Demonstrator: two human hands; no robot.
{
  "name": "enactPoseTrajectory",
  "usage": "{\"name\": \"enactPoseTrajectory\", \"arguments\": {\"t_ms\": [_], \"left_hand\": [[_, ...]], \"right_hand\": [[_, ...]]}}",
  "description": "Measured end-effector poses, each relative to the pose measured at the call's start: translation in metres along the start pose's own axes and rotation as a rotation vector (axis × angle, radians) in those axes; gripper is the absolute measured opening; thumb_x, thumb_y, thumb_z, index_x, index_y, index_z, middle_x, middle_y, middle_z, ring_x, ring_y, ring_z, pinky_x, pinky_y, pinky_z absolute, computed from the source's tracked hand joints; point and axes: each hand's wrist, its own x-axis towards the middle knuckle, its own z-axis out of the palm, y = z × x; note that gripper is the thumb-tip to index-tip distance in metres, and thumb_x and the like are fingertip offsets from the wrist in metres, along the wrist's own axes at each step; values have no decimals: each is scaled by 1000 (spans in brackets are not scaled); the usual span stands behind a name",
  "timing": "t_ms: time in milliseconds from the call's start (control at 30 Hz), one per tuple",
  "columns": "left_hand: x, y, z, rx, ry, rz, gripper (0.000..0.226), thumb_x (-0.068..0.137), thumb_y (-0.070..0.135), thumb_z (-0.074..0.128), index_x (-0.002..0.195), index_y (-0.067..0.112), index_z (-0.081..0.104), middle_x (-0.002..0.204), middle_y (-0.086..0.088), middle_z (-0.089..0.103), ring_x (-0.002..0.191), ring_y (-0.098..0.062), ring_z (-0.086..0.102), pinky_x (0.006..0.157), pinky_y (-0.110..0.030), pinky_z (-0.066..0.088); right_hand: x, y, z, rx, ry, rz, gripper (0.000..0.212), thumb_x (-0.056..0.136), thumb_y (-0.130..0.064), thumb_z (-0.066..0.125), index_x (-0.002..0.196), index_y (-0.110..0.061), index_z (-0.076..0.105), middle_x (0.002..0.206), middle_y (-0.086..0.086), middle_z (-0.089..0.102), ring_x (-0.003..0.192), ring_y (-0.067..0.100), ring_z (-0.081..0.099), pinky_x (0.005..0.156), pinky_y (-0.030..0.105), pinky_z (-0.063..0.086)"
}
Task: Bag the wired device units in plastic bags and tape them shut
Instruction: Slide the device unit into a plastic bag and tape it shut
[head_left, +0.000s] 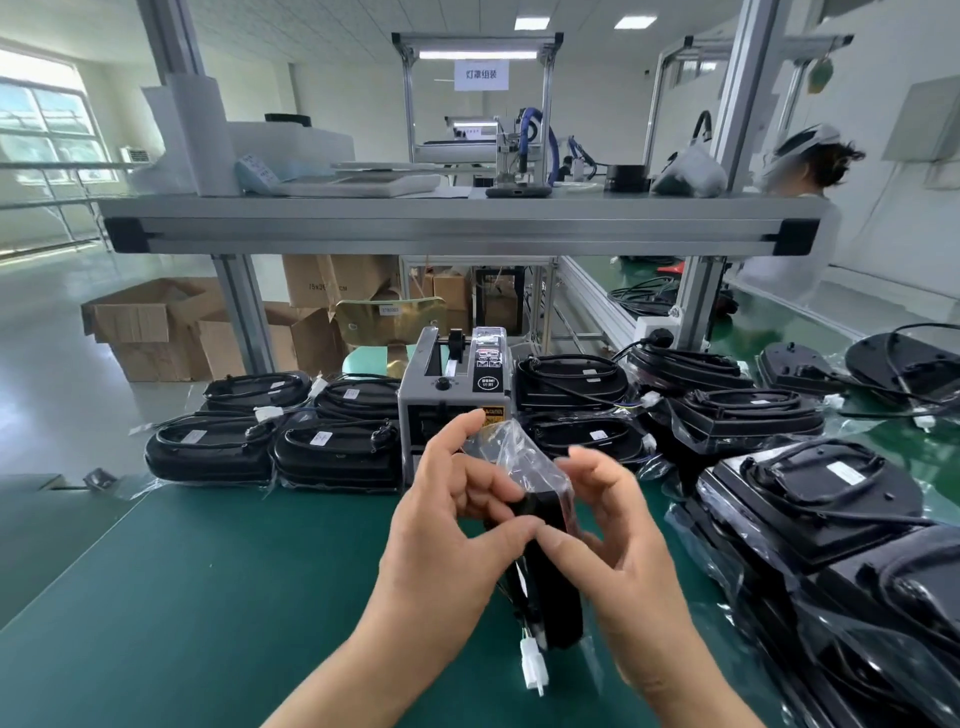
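Both hands are up over the green counter (208, 571), holding a black wired device unit (546, 512) on end just in front of the tape dispenser (452, 395). The left hand (452, 509) pinches the loose top of the plastic bag (514, 452) between thumb and curled fingers (457, 441), while the right hand (613, 545) presses its thumb on the unit with the other fingers curved behind. A white connector (535, 670) dangles below on its wires, and bagged units (332, 452) lie in rows on both sides of the dispenser.
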Motion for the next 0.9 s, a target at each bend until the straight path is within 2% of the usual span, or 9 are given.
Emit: {"name": "enactPoseTrajectory", "arguments": {"t_ms": [133, 333, 433, 533, 600, 700, 733, 800, 900], "left_hand": [[-15, 3, 7, 45, 38, 88, 91, 67, 19, 78, 130, 68, 35, 91, 10, 69, 85, -14, 66, 83, -15, 48], [-22, 6, 16, 25, 42, 89, 98, 67, 19, 79, 139, 62, 27, 90, 12, 69, 87, -12, 67, 84, -11, 47], [-21, 6, 17, 41, 40, 68, 101, 68, 19, 82, 138, 66, 25, 92, 13, 69, 89, -12, 67, 86, -12, 46], [-23, 11, 21, 86, 35, 97, 99, 69, 20, 79, 140, 61, 25, 92, 15, 67, 88, -11, 65, 85, -8, 43], [-24, 12, 23, 99, 25, 124, 102, 71, 14, 82, 140, 61, 25, 91, 16, 67, 88, -11, 65, 86, -7, 42], [-23, 11, 22, 96, -8, 101, 108, 73, 7, 85, 137, 68, 23, 89, 13, 67, 89, -13, 66, 87, -8, 42], [-24, 12, 22, 80, -31, 88, 104, 74, 10, 85, 137, 67, 25, 88, 13, 67, 89, -12, 67, 87, -8, 43], [-24, 15, 21, 16, -84, 85, 85, 74, 19, 79, 137, 57, 37, 89, 11, 68, 87, -12, 67, 85, -11, 46], [-7, 8, 8, -43, 32, 43, 47, 81, 17, 75, 117, 44, 64, 84, 9, 67, 73, -3, 60, 73, -13, 48]], "right_hand": [[-1, -28, 4, -382, 16, -175, 60, 70, -43, 72, 126, -43, 50, 134, -26, 47, 131, -4, 43, 93, 8, 43], [5, -45, 7, -617, 37, -211, 18, 86, -13, 72, 83, -26, 61, 123, -26, 51, 122, -8, 46, 91, 5, 37], [2, -49, 9, -486, 148, -257, 13, 96, -16, 61, 85, -23, 60, 118, -21, 58, 108, -4, 58, 84, 9, 46], [-6, -43, 8, -12, 271, -165, 3, 94, -22, 62, 92, -19, 62, 115, -14, 68, 110, 0, 63, 89, 13, 49], [-10, -38, 4, 138, 271, -88, 31, 80, -34, 67, 109, -24, 62, 124, -16, 66, 123, 0, 57, 96, 18, 48], [-6, -32, -1, -68, 148, -6, 77, 69, -45, 86, 136, -41, 48, 135, -29, 56, 128, -13, 46, 103, 21, 41], [-4, -30, -2, -142, 98, 28, 81, 67, -47, 88, 137, -44, 47, 130, -33, 58, 123, -16, 50, 98, 14, 43], [3, -27, -6, -165, 25, 65, 60, 66, -39, 79, 120, -52, 59, 112, -32, 68, 105, -13, 62, 82, 4, 47], [5, -29, -8, -195, -46, 102, 44, 77, -33, 67, 112, -58, 62, 105, -14, 75, 98, 9, 72, 87, 28, 56]]}}
